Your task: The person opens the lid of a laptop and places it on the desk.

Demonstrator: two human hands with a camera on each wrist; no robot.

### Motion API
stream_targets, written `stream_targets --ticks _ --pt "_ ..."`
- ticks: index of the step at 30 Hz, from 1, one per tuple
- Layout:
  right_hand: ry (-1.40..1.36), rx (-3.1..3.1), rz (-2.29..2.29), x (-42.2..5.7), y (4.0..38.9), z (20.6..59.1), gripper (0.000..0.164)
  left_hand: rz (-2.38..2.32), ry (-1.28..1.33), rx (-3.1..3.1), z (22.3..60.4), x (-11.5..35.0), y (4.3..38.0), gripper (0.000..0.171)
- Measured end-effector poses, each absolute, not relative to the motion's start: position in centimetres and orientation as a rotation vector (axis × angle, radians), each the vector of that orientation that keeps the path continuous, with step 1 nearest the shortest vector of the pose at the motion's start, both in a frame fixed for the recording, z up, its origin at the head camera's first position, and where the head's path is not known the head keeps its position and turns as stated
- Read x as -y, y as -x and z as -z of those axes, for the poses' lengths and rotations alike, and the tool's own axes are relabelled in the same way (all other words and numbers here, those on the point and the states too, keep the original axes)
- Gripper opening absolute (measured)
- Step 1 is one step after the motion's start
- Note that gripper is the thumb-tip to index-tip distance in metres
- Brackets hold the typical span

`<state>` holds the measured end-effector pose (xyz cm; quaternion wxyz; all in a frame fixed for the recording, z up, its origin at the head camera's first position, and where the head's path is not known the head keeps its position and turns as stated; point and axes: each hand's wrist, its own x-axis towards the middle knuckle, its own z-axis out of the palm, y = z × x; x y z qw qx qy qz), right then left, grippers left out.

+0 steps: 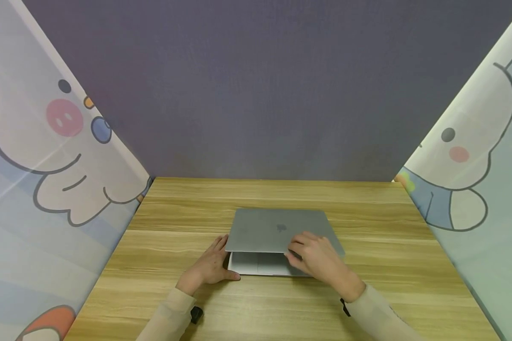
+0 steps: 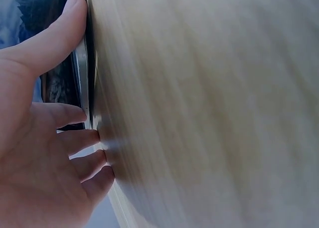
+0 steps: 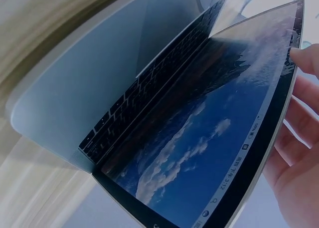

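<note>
A grey laptop [image 1: 256,232] lies on the wooden table, its lid partly raised over the pale base [image 1: 245,265]. My right hand [image 1: 317,255] pinches the lid's front edge, thumb on the screen side and fingers behind. The right wrist view shows the lit screen [image 3: 199,148], with blue sky and clouds, above the dark keyboard [image 3: 144,96]. At the base's left front corner, my left hand [image 1: 209,265] is spread, its thumb at the front edge. Its other fingertips rest on the table along the left side in the left wrist view.
The wood-grain table [image 1: 187,208] extends around the laptop on all sides. A dark grey panel [image 1: 260,94] rises behind it. Cartoon-printed sheets stand at the left [image 1: 21,199] and right [image 1: 503,199].
</note>
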<state>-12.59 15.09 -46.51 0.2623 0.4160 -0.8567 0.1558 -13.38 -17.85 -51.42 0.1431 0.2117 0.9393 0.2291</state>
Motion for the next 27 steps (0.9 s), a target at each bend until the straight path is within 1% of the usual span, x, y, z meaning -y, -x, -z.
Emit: stream_targets --ticks 8,27 --pt "-1.093 2.259 -0.422 -15.0 13.1 45.9 0.011 -0.642 -0.605 -2.722 51.4 17.9 13.4 0.113" --pt "-0.938 2.233 -0.412 -14.7 14.8 43.4 0.013 -0.603 -0.596 -2.709 51.4 17.8 13.4 0.112"
